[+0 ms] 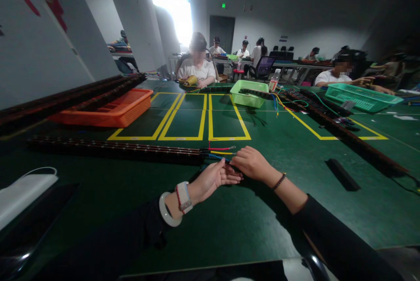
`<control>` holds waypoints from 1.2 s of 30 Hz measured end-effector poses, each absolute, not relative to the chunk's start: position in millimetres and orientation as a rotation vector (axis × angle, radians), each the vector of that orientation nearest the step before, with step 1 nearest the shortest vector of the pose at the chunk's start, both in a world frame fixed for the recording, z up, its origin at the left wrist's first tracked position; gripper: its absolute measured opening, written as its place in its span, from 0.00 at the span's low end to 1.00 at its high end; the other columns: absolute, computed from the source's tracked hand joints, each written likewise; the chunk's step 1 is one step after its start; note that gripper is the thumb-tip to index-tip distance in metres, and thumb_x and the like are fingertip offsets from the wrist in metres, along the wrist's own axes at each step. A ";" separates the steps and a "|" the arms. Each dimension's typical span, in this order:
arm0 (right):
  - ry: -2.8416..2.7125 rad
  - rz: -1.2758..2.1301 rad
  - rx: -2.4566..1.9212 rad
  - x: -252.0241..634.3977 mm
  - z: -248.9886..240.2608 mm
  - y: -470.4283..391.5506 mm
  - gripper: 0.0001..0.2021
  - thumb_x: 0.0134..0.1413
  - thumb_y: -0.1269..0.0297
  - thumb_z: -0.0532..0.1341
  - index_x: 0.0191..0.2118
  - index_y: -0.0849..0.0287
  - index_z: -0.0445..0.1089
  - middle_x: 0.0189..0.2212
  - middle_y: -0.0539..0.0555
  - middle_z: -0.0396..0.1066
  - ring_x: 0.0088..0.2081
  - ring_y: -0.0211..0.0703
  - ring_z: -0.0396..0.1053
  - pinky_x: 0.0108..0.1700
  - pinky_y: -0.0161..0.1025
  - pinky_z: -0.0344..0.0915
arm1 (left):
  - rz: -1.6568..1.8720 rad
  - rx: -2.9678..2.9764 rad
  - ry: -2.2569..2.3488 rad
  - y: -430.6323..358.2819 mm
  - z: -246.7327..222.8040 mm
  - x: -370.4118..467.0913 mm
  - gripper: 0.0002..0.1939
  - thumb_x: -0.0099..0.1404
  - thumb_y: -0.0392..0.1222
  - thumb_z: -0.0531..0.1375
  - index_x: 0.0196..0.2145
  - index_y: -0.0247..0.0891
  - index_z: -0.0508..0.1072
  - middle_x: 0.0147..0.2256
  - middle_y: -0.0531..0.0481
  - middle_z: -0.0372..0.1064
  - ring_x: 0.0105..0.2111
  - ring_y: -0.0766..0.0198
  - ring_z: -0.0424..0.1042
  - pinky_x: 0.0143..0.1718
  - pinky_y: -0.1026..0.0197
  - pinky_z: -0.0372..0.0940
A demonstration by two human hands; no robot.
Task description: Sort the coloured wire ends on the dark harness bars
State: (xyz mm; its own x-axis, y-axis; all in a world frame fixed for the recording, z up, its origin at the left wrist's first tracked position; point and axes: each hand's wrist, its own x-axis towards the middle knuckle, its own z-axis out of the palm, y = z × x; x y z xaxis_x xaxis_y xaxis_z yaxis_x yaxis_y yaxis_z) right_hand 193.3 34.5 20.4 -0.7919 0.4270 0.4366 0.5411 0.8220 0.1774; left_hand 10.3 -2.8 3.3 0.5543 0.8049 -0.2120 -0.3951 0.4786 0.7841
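Observation:
A long dark strip bundle [118,149] lies across the left half of the green table. Red, yellow [221,152] and blue wires come out of its right end, the red one tipped with a metal lug. My left hand [216,177] is palm up below the wire ends, fingers stretched to the right, thumb beside the blue wire [216,156]. Just to its right, my right hand [252,163] has its fingers curled together near the blue wire's end. What lies between those fingertips, if anything, is too small to make out.
An orange basket [138,108] at left carries more long strips. Behind are yellow-taped rectangles, a light green basket [251,99], a bottle [274,80] and a teal basket [364,101]. At right lie a long dark strip [367,149] and a short black block [342,174]. Several people sit beyond.

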 end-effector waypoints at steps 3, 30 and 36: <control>-2.586 -0.374 -0.763 191.9 19.6 33.8 0.16 0.64 0.64 0.51 0.25 0.60 0.66 0.22 0.50 0.63 0.27 0.38 0.56 0.34 0.37 0.50 | 0.732 0.898 0.627 -5.6 4.6 10.1 0.17 0.65 0.50 0.51 0.30 0.31 0.66 0.33 0.34 0.73 0.34 0.54 0.75 0.40 0.51 0.65; -2.319 0.177 -1.151 172.1 -3.6 38.4 0.16 0.50 0.75 0.60 0.46 0.60 0.66 0.37 0.55 0.67 0.40 0.45 0.64 0.43 0.41 0.62 | 0.760 0.949 0.593 -5.2 -1.6 12.5 0.12 0.65 0.45 0.52 0.36 0.31 0.66 0.35 0.36 0.73 0.35 0.55 0.74 0.40 0.53 0.66; -2.229 0.100 -1.129 167.0 -1.8 38.7 0.09 0.49 0.79 0.59 0.34 0.60 0.69 0.32 0.53 0.66 0.35 0.42 0.62 0.38 0.38 0.59 | 0.761 0.813 0.605 0.3 -5.6 11.0 0.15 0.65 0.49 0.52 0.36 0.31 0.66 0.34 0.39 0.72 0.37 0.55 0.74 0.45 0.50 0.64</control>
